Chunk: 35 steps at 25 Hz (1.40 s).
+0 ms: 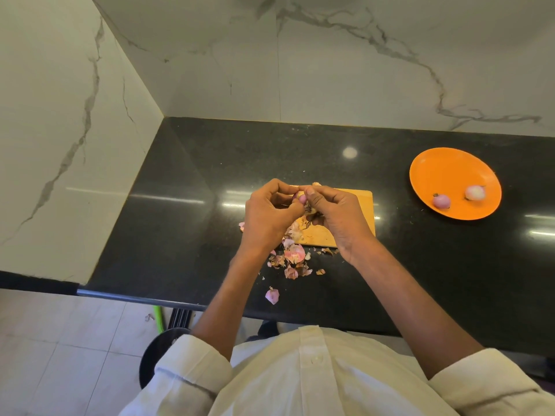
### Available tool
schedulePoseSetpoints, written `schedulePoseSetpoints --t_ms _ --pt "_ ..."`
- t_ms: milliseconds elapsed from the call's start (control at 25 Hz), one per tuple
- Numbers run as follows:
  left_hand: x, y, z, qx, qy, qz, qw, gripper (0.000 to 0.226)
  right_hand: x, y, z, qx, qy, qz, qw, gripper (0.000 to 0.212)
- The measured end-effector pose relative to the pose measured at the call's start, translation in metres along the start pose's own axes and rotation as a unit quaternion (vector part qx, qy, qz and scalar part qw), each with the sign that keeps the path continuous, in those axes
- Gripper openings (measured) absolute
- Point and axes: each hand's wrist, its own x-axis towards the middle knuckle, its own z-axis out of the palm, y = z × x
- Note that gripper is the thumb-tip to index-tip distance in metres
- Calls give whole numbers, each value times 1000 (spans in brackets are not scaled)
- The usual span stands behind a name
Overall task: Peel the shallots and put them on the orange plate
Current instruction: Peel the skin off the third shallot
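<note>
Over the wooden cutting board [362, 202], my left hand [267, 216] grips a small pink shallot [301, 199] between curled fingers and thumb. My right hand [336, 214] pinches the same shallot at its dry brown skin, thumb pressed against it. Most of the shallot is hidden by my fingers. The orange plate [444, 172] lies on the counter at the right, with two peeled shallots on it: a purple one [441, 201] and a paler one [474, 192].
Loose pink and brown peels [292, 256] are scattered on the black counter [186, 211] below the board, one stray piece [272, 295] near the front edge. Marble walls close off the back and left. A black stool [159, 352] stands on the floor below.
</note>
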Motion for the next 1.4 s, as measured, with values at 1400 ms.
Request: schedulePoseSetpoints --t_ms 1400 --pt "-15 -14 5 -284 9 -139 949 23 -22 -10 -1 -321 71 -221 918 17"
